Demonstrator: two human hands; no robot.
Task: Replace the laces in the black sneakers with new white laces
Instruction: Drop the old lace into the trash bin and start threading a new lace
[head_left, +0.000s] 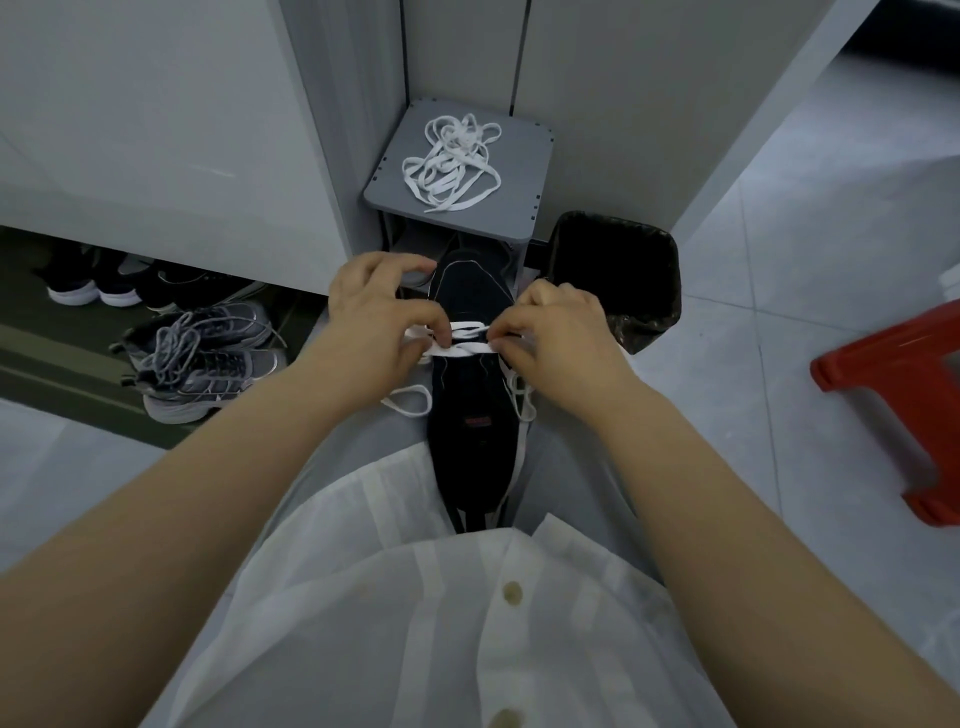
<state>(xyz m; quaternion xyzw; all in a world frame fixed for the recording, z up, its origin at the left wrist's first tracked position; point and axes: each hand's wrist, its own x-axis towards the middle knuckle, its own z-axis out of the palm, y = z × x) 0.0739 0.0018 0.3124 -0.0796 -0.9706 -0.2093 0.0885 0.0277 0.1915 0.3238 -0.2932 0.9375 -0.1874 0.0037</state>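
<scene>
A thin, sheer white shirt (415, 597) with pale round buttons lay nearest. Beyond its hem, a black sneaker (470, 410) of matte fabric rested lengthwise on the person's lap, toe pointing away. A flat, woven white lace (470, 340) crossed its eyelets in bands, its slack looping off both sides. The left hand (379, 306) pinched that lace with curled fingers (434, 332) at the left edge, and the right hand (558, 332) pinched it at the right. Farther off stood a black-lined bin (618, 270), and a square grey table (524, 171) carried a tangle of loose white laces (452, 163).
</scene>
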